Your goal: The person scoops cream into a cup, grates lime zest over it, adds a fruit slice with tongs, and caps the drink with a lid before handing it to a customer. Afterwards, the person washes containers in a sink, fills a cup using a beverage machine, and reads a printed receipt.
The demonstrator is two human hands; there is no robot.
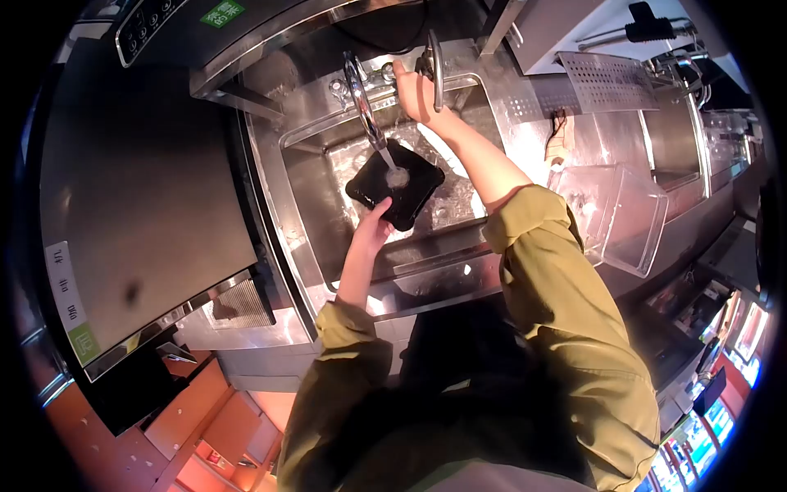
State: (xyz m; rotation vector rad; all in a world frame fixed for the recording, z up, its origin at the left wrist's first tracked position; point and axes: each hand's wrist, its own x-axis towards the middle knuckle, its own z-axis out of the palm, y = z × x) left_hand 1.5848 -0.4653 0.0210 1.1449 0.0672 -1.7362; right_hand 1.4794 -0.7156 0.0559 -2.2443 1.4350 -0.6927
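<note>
My left hand [375, 232] grips the near corner of a black square tray [422, 176], thumb on top and the other fingers hidden beneath. It holds the tray tilted inside the steel sink [328, 271]. Water from the chrome faucet [358, 92] runs onto the middle of the tray and splashes there. My right hand [416, 94] reaches across to the back rim of the sink, its fingers closed at a tap knob [388, 72]. Just beside this hand stands a second curved metal spout [437, 70].
Right of the sink, a clear plastic container [635, 221] lies on the steel counter, with a perforated metal plate [607, 82] behind it. A large steel-topped appliance [156, 197] borders the sink's left side. Another basin [676, 135] is farther right.
</note>
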